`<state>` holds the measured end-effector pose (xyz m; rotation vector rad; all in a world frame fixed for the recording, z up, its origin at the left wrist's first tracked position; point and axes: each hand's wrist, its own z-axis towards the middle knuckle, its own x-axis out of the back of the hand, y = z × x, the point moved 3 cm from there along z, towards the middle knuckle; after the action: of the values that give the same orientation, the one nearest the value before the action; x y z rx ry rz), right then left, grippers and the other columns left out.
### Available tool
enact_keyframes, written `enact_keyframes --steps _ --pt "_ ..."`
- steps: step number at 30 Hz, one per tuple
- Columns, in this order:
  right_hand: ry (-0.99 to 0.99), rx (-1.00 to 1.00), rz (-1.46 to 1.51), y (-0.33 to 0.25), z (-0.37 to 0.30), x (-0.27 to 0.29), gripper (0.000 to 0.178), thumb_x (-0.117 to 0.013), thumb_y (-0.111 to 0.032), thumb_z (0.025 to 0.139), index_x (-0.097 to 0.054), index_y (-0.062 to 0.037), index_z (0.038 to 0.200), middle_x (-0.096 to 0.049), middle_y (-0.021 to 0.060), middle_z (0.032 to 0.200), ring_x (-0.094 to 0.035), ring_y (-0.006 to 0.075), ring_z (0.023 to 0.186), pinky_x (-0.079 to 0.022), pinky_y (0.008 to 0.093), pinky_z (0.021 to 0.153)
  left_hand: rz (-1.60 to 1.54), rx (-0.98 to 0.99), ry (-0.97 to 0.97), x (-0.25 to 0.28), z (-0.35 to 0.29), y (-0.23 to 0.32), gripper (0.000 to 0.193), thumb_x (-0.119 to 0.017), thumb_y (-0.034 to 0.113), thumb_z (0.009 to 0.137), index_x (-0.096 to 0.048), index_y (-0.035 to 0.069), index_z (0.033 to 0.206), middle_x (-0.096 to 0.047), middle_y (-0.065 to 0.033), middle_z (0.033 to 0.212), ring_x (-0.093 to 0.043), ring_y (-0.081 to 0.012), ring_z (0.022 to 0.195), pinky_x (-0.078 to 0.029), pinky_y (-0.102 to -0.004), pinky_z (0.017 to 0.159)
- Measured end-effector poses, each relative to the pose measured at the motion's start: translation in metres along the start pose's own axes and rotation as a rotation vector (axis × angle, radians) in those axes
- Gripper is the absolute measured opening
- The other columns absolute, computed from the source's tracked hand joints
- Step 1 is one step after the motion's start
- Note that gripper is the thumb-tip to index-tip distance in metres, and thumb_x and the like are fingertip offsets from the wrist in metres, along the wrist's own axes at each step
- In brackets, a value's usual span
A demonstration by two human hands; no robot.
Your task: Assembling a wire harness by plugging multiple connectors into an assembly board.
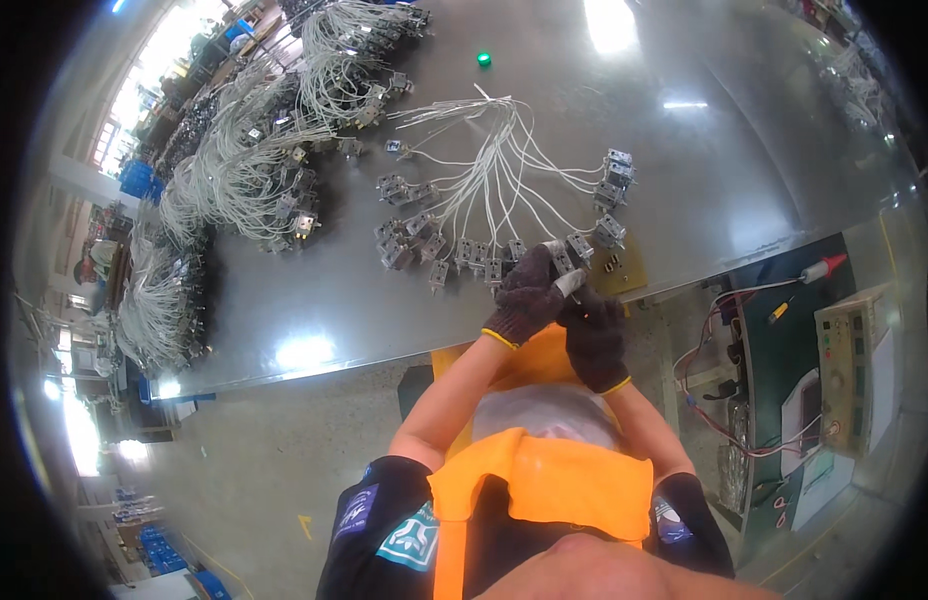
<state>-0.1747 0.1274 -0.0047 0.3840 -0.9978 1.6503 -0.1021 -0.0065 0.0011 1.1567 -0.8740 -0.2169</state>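
Both of my hands wear dark knitted gloves with yellow cuffs and meet at the table's near edge. My left hand (527, 293) is closed around a small metal box-shaped part (562, 261) on a white wire; pale tape wraps one of its fingers. Close beside it, my right hand (596, 340) has its fingers bent together; whatever they grip is hidden. In front of the hands, a bundle of white wires (492, 165) fans out, with several more metal parts (474, 255) at the wire ends. By my right hand lies a tan board (629, 268) with small brass-coloured pieces.
Large heaps of wired metal parts (229, 185) cover the left side of the metal table (704, 170). A green light (484, 59) shows beyond the bundle. At right, a lower bench holds a beige instrument box (852, 365), looping cables (684, 385) and a red-tipped probe (822, 268).
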Motion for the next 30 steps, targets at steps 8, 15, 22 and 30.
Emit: enact_keyframes --steps 8,15,22,30 --pt "0.059 -0.969 1.313 0.010 -0.033 -0.035 0.020 -0.059 -0.010 0.093 -0.061 -0.0103 0.113 -0.064 0.0055 0.093 -0.062 0.0168 0.067 -0.050 0.0295 0.057 -0.341 0.011 0.013 -0.007 -0.008 -0.015 0.044 -0.069 0.013 0.089 -0.050 0.003 0.128 -0.064 -0.0095 0.108 -0.062 -0.0152 0.094 -0.052 -0.0332 0.083" --pt "-0.095 -0.784 1.417 -0.002 -0.040 -0.036 0.022 -0.052 -0.010 0.098 -0.055 -0.0069 0.120 -0.063 0.0062 0.078 -0.062 0.0167 0.067 -0.054 0.0305 0.062 0.332 -0.442 0.135 0.035 -0.034 0.033 0.077 -0.077 0.024 0.083 -0.036 -0.001 0.143 -0.055 -0.0249 0.129 -0.059 -0.0354 0.114 -0.049 -0.0434 0.096" --pt "-0.218 -0.454 0.925 -0.020 0.027 -0.032 0.017 -0.061 -0.011 0.093 -0.064 0.0004 0.105 -0.067 0.0114 0.089 -0.063 0.0178 0.081 -0.050 0.0306 0.076 1.007 -0.427 -0.110 0.107 0.008 -0.015 0.091 -0.071 0.059 0.076 -0.042 0.002 0.140 -0.047 -0.0290 0.137 -0.045 -0.0459 0.127 -0.038 -0.0498 0.107" --pt "-0.527 -0.400 0.981 0.006 0.039 -0.049 0.020 -0.062 -0.015 0.091 -0.069 -0.0003 0.103 -0.066 0.0076 0.089 -0.060 0.0166 0.081 -0.049 0.0298 0.076 0.829 -0.252 -0.382 0.106 0.022 -0.025 0.033 -0.064 0.019 0.080 -0.058 0.004 0.108 -0.059 -0.0201 0.093 -0.057 -0.0433 0.089 -0.046 -0.0518 0.081"
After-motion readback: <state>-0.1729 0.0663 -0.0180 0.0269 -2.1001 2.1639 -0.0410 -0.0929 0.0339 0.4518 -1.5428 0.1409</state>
